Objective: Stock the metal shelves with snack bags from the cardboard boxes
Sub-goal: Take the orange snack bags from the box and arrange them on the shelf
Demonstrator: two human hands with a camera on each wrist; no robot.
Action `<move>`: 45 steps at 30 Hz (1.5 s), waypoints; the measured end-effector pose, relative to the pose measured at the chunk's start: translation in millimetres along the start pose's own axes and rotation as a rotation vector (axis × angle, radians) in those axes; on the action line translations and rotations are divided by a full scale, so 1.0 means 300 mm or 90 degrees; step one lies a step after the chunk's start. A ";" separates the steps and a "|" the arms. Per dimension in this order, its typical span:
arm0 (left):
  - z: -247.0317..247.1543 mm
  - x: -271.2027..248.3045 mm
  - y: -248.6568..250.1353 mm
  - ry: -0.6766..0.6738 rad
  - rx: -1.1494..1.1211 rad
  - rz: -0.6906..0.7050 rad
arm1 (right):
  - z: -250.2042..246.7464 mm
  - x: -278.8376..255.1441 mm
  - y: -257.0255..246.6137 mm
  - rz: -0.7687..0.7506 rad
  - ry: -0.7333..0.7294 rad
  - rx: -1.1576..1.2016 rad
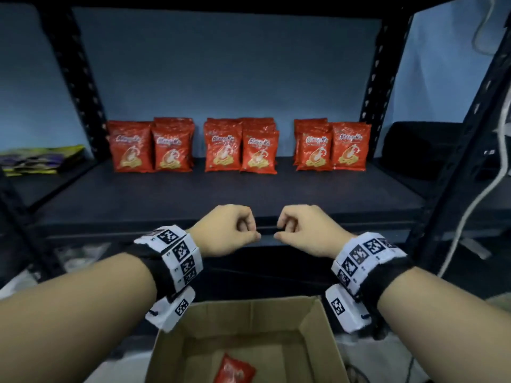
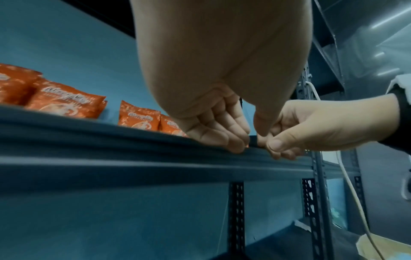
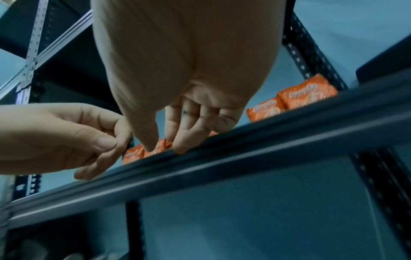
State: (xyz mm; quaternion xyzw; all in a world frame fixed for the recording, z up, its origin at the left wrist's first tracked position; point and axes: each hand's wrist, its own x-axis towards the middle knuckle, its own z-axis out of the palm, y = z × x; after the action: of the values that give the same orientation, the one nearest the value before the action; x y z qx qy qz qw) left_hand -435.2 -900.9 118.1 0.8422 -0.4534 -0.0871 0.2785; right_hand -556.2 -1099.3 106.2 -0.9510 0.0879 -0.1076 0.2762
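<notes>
Red snack bags stand upright in three groups at the back of the dark metal shelf (image 1: 221,194): left (image 1: 150,146), middle (image 1: 240,146), right (image 1: 331,146). My left hand (image 1: 250,230) and right hand (image 1: 282,230) hover side by side just above the shelf's front edge, almost touching. Both have curled fingers with the thumb against the forefinger, and nothing is in them. The left wrist view shows my left hand (image 2: 249,140) empty, and the right wrist view shows my right hand (image 3: 164,146) empty. Below my wrists an open cardboard box (image 1: 326,341) holds one red bag (image 1: 235,370).
A flat stack of purple and yellow bags (image 1: 41,160) lies on the neighbouring shelf at left. A black object (image 1: 414,145) sits beyond the right upright (image 1: 378,87). A white cable (image 1: 464,217) hangs at right. The front half of the shelf board is bare.
</notes>
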 end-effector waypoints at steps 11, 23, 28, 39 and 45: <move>0.293 -0.196 -0.275 -0.162 -0.032 -0.151 | 0.419 -0.135 0.098 0.112 -0.196 0.038; 0.718 -0.266 -0.628 -0.282 -0.076 -0.386 | 0.866 -0.199 0.309 0.282 -0.436 0.018; 0.891 -0.265 -0.684 -0.300 -0.043 -0.452 | 1.031 -0.247 0.449 0.335 -0.603 -0.030; 1.217 -0.312 -0.839 -0.237 -0.060 -0.602 | 1.308 -0.375 0.588 0.321 -0.607 -0.060; 1.240 -0.300 -0.882 -0.275 -0.101 -0.602 | 1.367 -0.380 0.636 0.350 -0.649 0.008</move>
State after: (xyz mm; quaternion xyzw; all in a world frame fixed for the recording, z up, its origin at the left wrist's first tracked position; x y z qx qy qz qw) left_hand -446.2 -858.0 -345.3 0.8941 -0.0628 -0.4091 0.1714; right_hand -582.5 -1024.5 -353.5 -0.8231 0.1869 0.4396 0.3071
